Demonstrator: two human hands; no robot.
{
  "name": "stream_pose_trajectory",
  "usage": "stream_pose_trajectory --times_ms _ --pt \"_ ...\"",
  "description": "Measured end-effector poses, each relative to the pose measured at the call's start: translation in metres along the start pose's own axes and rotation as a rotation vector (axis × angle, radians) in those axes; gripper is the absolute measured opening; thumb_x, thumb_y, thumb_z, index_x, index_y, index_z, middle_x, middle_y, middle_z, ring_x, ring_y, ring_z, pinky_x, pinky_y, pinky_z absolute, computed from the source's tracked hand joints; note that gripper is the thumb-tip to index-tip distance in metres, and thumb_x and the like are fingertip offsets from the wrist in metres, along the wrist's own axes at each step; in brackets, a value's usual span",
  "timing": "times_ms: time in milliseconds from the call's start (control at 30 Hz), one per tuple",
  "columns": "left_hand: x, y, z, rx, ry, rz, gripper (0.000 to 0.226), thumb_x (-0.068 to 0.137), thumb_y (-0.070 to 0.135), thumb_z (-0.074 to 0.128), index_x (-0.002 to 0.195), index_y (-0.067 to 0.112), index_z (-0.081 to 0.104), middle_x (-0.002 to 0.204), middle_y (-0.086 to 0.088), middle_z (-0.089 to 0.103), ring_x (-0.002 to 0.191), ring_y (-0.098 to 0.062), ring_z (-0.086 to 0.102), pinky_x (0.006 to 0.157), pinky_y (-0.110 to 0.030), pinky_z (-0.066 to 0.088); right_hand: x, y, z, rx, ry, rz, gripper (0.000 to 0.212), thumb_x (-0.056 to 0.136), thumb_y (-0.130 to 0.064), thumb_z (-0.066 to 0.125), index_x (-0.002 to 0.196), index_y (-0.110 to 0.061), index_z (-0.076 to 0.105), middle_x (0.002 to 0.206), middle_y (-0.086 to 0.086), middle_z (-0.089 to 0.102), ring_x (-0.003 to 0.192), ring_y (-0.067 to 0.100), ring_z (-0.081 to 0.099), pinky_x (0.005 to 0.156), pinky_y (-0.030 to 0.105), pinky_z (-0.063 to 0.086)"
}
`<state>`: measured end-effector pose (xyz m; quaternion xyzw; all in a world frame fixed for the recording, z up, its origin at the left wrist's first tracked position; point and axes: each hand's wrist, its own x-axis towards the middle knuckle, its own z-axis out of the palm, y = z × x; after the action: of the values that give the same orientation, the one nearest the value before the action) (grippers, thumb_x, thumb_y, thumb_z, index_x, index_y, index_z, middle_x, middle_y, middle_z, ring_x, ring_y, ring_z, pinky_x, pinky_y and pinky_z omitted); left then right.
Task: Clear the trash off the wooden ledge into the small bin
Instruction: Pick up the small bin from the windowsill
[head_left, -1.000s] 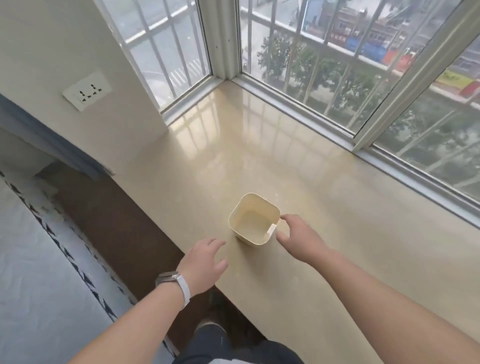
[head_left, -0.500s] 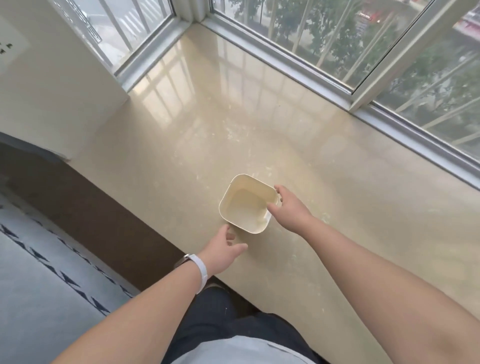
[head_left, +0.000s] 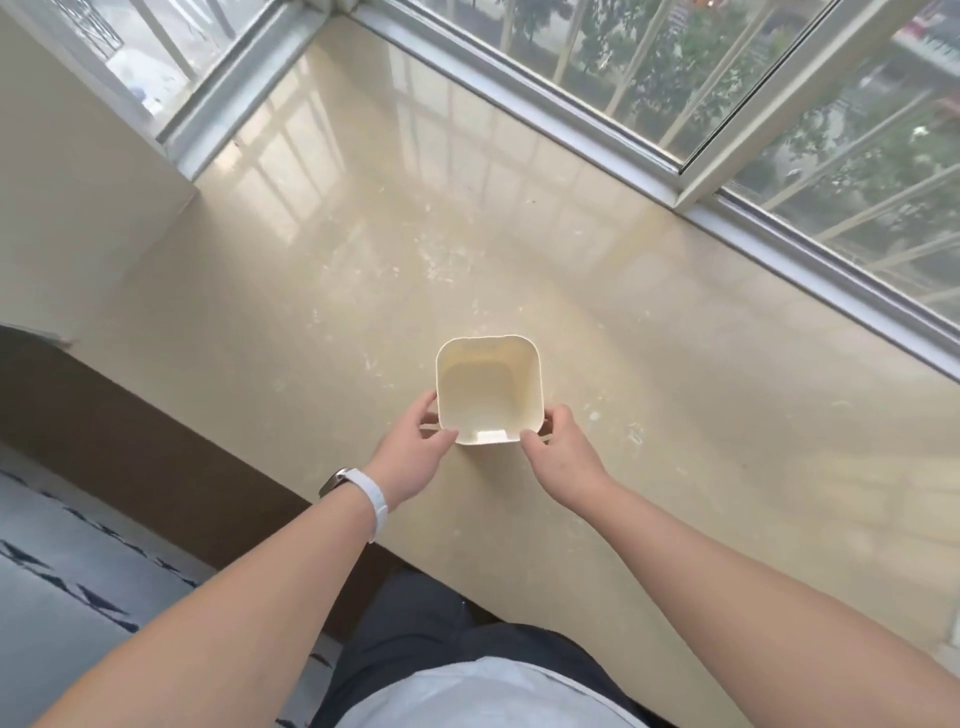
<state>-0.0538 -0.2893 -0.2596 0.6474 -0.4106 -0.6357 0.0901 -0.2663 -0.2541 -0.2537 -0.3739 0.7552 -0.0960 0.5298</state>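
A small cream square bin (head_left: 488, 387) stands upright on the glossy beige sill (head_left: 675, 415), its inside bare. My left hand (head_left: 415, 452), with a white watch strap on the wrist, grips the bin's left side. My right hand (head_left: 558, 449) grips its right side near the front corner. A brown wooden ledge (head_left: 130, 447) runs along the sill's near-left edge, lower down. I see no trash on the part of the ledge in view; my arms hide some of it.
Window frames (head_left: 597, 130) with bars outside close off the sill at the back and right. A cream wall (head_left: 67, 208) bounds it on the left. White specks and smears dot the sill around the bin. A patterned grey floor (head_left: 62, 597) lies at the lower left.
My left hand came up from the sill edge and closed on the bin's left side. The right hand kept its hold. The bin turned square to me as the view tilted down.
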Motion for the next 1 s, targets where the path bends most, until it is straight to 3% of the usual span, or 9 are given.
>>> stream_pose_trajectory --times_ms 200,367,500,567,667,800,900,1000 --pt "0.027 0.019 -0.009 0.119 0.019 0.053 0.063 0.098 0.01 0.049 0.152 0.042 0.048 0.13 0.002 0.063 0.096 -0.013 0.067 0.061 -0.023 0.048 -0.007 0.007 0.02 0.007 0.019 0.051 0.021 0.083 -0.05 0.046 0.096 -0.033 0.043 0.096 -0.012 0.057 0.081 0.01 0.06 0.063 0.031 0.044" --pt "0.046 0.035 -0.02 0.264 0.034 0.105 0.047 0.101 0.012 0.049 0.144 0.029 0.053 0.115 0.015 0.062 0.096 0.003 0.061 0.064 -0.019 0.048 -0.009 0.009 0.022 0.015 -0.026 0.052 0.022 0.083 -0.051 0.046 0.096 -0.035 0.05 0.093 -0.016 0.06 0.078 0.006 0.061 0.065 0.03 0.048" --pt "0.052 0.044 -0.024 0.247 0.053 0.071 0.032 0.1 0.016 0.053 0.125 0.034 0.057 0.107 0.021 0.063 0.088 0.005 0.062 0.057 -0.017 0.046 -0.004 0.004 0.009 0.028 0.021 0.093 0.035 0.08 -0.059 0.045 0.107 -0.036 0.048 0.095 -0.015 0.06 0.078 0.006 0.062 0.063 0.03 0.046" --pt "0.049 0.039 -0.02 0.16 0.085 -0.009 0.028 0.1 0.022 0.058 0.126 0.029 0.055 0.108 0.016 0.064 0.089 -0.001 0.063 0.062 -0.024 0.046 0.002 -0.001 -0.002 0.061 0.085 0.116 0.048 0.076 -0.061 0.045 0.118 -0.036 0.044 0.1 -0.012 0.058 0.08 0.008 0.062 0.061 0.03 0.046" --pt "0.038 0.025 -0.009 0.085 0.087 -0.157 0.018 0.099 0.037 0.062 0.109 0.022 0.06 0.111 0.0 0.071 0.094 -0.015 0.068 0.073 -0.034 0.053 0.016 -0.006 -0.018 0.109 0.147 0.099 0.063 0.083 -0.048 0.049 0.141 -0.029 0.033 0.121 -0.011 0.052 0.092 0.008 0.06 0.06 0.027 0.043" --pt "0.024 0.007 0.005 0.015 -0.015 -0.227 0.024 0.099 0.045 0.063 0.105 0.022 0.066 0.116 -0.003 0.072 0.103 -0.014 0.07 0.098 -0.043 0.053 0.028 -0.013 -0.032 0.09 0.098 -0.003 0.066 0.087 -0.038 0.05 0.148 -0.029 0.028 0.135 -0.013 0.047 0.1 0.007 0.058 0.078 0.032 0.044" --pt "0.016 0.004 0.015 -0.083 -0.077 -0.25 0.029 0.099 0.043 0.066 0.117 0.02 0.066 0.121 0.002 0.07 0.11 -0.012 0.068 0.093 -0.038 0.054 0.033 -0.015 -0.035 0.032 0.053 -0.053 0.065 0.084 -0.04 0.048 0.147 -0.029 0.033 0.141 -0.008 0.048 0.116 0.017 0.054 0.097 0.039 0.045" --pt "0.012 0.005 0.025 -0.206 -0.11 -0.283 0.023 0.101 0.033 0.066 0.121 0.021 0.065 0.124 0.004 0.068 0.112 -0.013 0.067 0.093 -0.035 0.05 0.032 -0.013 -0.035 0.037 0.058 -0.074 0.062 0.084 -0.037 0.048 0.144 -0.027 0.038 0.139 -0.004 0.051 0.116 0.021 0.055 0.098 0.042 0.046"
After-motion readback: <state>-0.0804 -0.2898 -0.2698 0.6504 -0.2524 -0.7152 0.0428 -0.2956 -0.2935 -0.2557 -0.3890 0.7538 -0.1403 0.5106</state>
